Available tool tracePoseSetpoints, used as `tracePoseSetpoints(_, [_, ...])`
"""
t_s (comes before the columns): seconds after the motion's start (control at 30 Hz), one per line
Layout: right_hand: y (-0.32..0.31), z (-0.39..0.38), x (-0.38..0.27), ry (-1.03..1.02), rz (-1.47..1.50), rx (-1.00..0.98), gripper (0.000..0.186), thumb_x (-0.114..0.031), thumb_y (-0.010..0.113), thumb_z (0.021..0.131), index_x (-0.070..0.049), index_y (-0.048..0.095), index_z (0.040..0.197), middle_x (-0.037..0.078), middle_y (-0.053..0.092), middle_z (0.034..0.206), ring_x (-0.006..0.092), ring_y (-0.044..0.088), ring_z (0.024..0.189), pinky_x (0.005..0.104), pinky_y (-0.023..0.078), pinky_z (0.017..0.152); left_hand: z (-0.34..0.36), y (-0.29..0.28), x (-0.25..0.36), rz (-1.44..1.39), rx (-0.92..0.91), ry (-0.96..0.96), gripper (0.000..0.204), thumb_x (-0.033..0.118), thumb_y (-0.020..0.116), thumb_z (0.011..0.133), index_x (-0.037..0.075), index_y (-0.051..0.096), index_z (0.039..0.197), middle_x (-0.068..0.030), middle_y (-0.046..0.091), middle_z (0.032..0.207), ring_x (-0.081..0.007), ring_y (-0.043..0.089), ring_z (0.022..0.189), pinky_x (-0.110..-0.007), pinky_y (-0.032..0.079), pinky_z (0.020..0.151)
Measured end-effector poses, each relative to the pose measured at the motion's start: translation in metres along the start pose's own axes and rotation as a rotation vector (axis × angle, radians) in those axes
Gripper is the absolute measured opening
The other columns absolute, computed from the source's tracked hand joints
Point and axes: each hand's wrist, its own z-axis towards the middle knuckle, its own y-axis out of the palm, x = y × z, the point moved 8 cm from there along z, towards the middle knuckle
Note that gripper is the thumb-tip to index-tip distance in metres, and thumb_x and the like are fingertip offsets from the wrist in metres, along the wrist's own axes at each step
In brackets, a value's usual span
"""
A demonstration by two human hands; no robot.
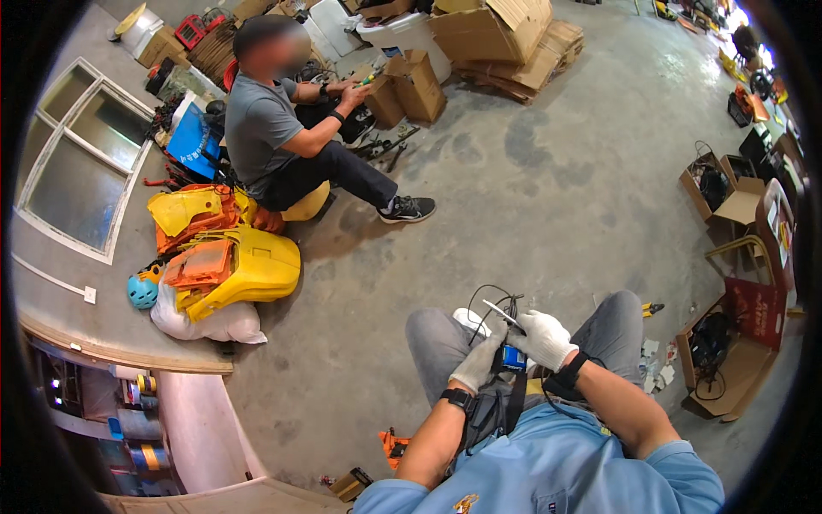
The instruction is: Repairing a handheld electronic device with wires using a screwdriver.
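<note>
Both my hands wear white knit gloves and meet close together over my lap. My right hand [546, 337] has its fingers closed round the lower end of a thin, pale, blade-like tool [500, 312], which points up and to the left. Black cable [488, 288] loops out above the gloves, and my left hand [478, 363] appears closed on it; the fingertips are partly hidden. A small blue box [514, 358] sits between the hands, near my waist. Whether the left hand touches it I cannot tell.
To the far left another person [282, 128] sits holding a small yellow-green item. Yellow plastic shells [248, 265] lie piled by the wall. Cardboard boxes [488, 30] are stacked at the back. Open boxes with cables [717, 347] stand at right, beside a chair [775, 231].
</note>
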Motion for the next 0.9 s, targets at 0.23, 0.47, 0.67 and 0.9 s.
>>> tracePoseSetpoints(0.23, [0.007,-0.001,0.001,-0.010,-0.032,-0.020,0.028,-0.030,0.070,0.088,-0.003,0.069,0.094,0.022,0.067,0.096,0.0435,0.067,0.093,0.0503,0.055,0.080,0.002,-0.001,-0.005,-0.032,0.003,-0.028,0.057,0.056,0.054,0.105,0.006,0.061,0.132,-0.0051,0.070,0.115,-0.0158,0.069,0.098,-0.032,0.058,0.087])
tracePoseSetpoints(0.47, [0.011,-0.002,0.004,0.010,-0.041,-0.033,0.026,-0.028,0.069,0.089,-0.004,0.068,0.098,0.022,0.066,0.098,0.0428,0.067,0.096,0.0504,0.055,0.083,0.004,-0.004,-0.004,-0.004,-0.014,-0.003,0.057,0.057,0.055,0.104,0.006,0.062,0.130,-0.0053,0.070,0.112,-0.0154,0.069,0.098,-0.033,0.057,0.087])
tracePoseSetpoints(0.67, [0.016,0.002,0.011,-0.025,-0.039,-0.061,0.025,-0.025,0.070,0.085,-0.004,0.068,0.098,0.022,0.066,0.097,0.0439,0.067,0.096,0.0508,0.055,0.085,0.005,-0.002,-0.006,0.012,-0.030,-0.009,0.056,0.054,0.064,0.100,0.008,0.061,0.131,-0.0040,0.069,0.113,-0.0152,0.068,0.100,-0.032,0.056,0.088])
tracePoseSetpoints(0.9, [0.019,-0.001,0.012,-0.069,-0.036,-0.032,0.022,-0.021,0.069,0.084,-0.004,0.067,0.098,0.021,0.065,0.100,0.0427,0.067,0.097,0.0503,0.055,0.084,0.002,0.011,0.000,-0.012,-0.115,0.040,0.052,0.047,0.070,0.099,0.010,0.059,0.133,-0.0018,0.068,0.115,-0.0150,0.067,0.101,-0.031,0.056,0.089])
